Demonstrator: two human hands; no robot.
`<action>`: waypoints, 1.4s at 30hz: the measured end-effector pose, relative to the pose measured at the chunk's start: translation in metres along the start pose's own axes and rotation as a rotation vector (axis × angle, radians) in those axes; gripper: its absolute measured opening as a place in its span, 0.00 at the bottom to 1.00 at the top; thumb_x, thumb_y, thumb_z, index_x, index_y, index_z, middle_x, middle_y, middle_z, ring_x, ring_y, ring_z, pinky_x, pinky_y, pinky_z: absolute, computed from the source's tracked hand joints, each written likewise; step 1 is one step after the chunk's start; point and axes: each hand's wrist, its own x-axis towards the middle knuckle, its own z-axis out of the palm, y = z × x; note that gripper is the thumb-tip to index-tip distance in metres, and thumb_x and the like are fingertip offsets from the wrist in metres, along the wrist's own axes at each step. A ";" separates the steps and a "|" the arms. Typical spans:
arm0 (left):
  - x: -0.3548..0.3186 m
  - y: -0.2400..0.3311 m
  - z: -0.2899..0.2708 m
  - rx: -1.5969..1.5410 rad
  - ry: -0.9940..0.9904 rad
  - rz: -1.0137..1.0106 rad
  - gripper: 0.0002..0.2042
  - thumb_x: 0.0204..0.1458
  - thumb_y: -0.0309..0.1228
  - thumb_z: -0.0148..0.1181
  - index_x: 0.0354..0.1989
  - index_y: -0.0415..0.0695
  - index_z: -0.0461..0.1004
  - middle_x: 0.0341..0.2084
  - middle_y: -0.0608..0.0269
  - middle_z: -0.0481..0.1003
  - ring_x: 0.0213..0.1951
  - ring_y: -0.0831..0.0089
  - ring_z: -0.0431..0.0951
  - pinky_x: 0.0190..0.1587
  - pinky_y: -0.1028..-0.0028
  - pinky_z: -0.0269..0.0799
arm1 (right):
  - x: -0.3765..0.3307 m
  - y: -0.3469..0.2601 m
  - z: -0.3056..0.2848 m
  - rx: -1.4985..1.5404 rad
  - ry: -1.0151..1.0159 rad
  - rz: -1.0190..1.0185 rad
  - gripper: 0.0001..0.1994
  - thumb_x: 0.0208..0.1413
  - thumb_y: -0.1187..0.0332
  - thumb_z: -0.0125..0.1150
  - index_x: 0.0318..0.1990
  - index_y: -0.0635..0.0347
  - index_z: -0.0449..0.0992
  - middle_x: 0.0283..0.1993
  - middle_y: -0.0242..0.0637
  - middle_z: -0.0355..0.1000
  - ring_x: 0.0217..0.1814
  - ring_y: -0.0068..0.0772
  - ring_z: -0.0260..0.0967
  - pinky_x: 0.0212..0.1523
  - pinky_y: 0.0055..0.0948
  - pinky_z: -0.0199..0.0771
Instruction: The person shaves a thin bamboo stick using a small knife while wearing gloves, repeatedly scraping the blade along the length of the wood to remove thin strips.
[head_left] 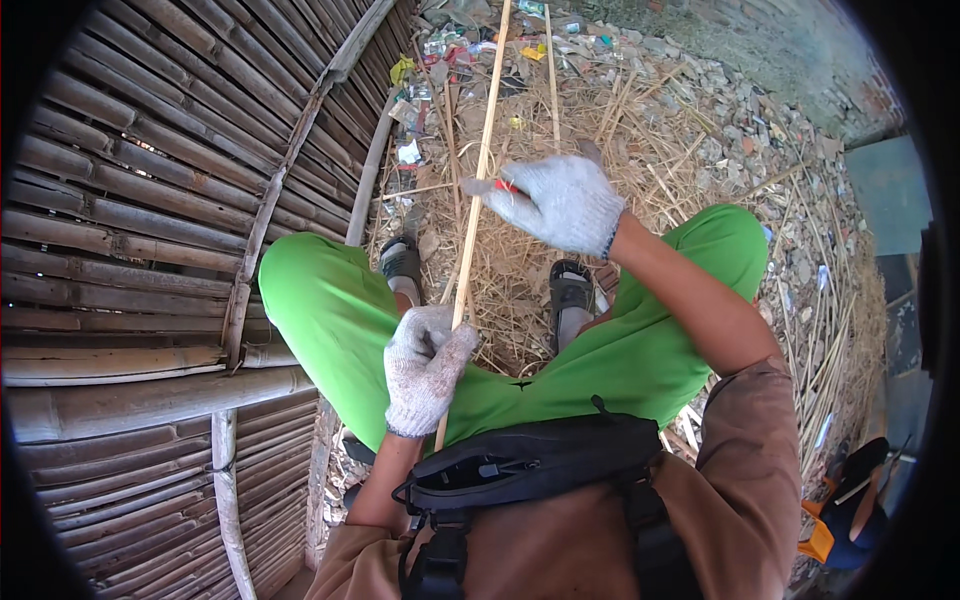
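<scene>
- A black waist bag [520,468] sits closest, strapped across the person's front above brown sleeves
- The left hand [425,365], in a grey knit glove, is curled shut around the lower part of a thin bamboo strip [472,215], just above the lap
- Green trousers [330,310] cover both bent knees, with the strip rising between them
- The right hand [560,200], also gloved, is closed on a small tool with a red handle [506,186], and its fingers press that tool against the strip higher up
- Two dark sandals [572,285] rest on straw [640,160] beneath the hands
- A woven bamboo panel [150,200] fills the left side, its edge running beside the left knee
- The strip's far end reaches to the top edge, over scattered litter [450,50] and stones [740,110]
</scene>
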 end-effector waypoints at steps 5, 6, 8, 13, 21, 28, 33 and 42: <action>0.004 -0.001 -0.003 0.246 0.003 0.147 0.10 0.63 0.25 0.71 0.49 0.40 0.78 0.25 0.74 0.75 0.24 0.87 0.70 0.26 0.81 0.66 | -0.024 -0.039 -0.006 0.086 -0.216 -0.123 0.33 0.71 0.33 0.46 0.31 0.52 0.81 0.26 0.50 0.79 0.30 0.58 0.82 0.33 0.56 0.81; 0.004 0.002 -0.001 0.258 -0.006 0.162 0.10 0.63 0.26 0.72 0.49 0.40 0.79 0.22 0.76 0.73 0.24 0.89 0.69 0.26 0.81 0.65 | -0.024 -0.036 -0.011 0.056 -0.233 -0.122 0.33 0.71 0.33 0.46 0.31 0.51 0.81 0.25 0.49 0.79 0.29 0.57 0.82 0.32 0.55 0.81; 0.002 0.007 0.000 0.138 -0.017 0.081 0.10 0.63 0.26 0.72 0.49 0.39 0.78 0.23 0.75 0.74 0.24 0.88 0.69 0.26 0.81 0.65 | -0.007 -0.008 -0.001 0.042 -0.165 -0.107 0.33 0.71 0.33 0.46 0.30 0.52 0.80 0.26 0.47 0.79 0.30 0.57 0.82 0.32 0.54 0.81; -0.004 0.004 -0.001 -0.191 -0.078 -0.023 0.11 0.63 0.25 0.71 0.50 0.39 0.78 0.26 0.71 0.76 0.23 0.87 0.72 0.25 0.82 0.66 | 0.026 0.033 -0.018 -0.043 0.082 -0.006 0.33 0.71 0.32 0.46 0.36 0.53 0.82 0.31 0.51 0.81 0.38 0.60 0.83 0.41 0.55 0.83; -0.018 -0.004 -0.009 0.045 -0.113 0.066 0.10 0.62 0.25 0.72 0.47 0.41 0.78 0.27 0.67 0.79 0.24 0.82 0.75 0.26 0.78 0.70 | 0.028 0.123 -0.059 -0.062 0.334 0.424 0.39 0.71 0.30 0.41 0.52 0.60 0.83 0.42 0.56 0.82 0.48 0.60 0.82 0.50 0.54 0.81; -0.001 0.029 0.006 0.562 0.065 0.335 0.09 0.57 0.27 0.75 0.42 0.39 0.82 0.24 0.61 0.81 0.25 0.77 0.78 0.34 0.72 0.77 | -0.007 -0.012 -0.019 0.033 -0.130 0.134 0.36 0.72 0.31 0.39 0.33 0.56 0.79 0.31 0.52 0.81 0.34 0.57 0.82 0.37 0.55 0.83; 0.001 0.029 0.007 0.642 0.106 0.313 0.09 0.57 0.27 0.74 0.42 0.39 0.83 0.27 0.56 0.82 0.25 0.71 0.82 0.33 0.71 0.78 | -0.048 -0.068 0.002 0.115 -0.053 -0.182 0.29 0.73 0.40 0.52 0.25 0.53 0.75 0.21 0.44 0.75 0.22 0.48 0.78 0.27 0.52 0.78; -0.012 0.032 0.010 0.674 0.048 0.428 0.09 0.57 0.28 0.75 0.42 0.40 0.82 0.25 0.56 0.81 0.24 0.68 0.81 0.32 0.69 0.78 | 0.026 0.068 -0.040 -0.122 0.000 0.299 0.37 0.74 0.34 0.39 0.37 0.59 0.82 0.31 0.53 0.81 0.35 0.55 0.84 0.41 0.53 0.85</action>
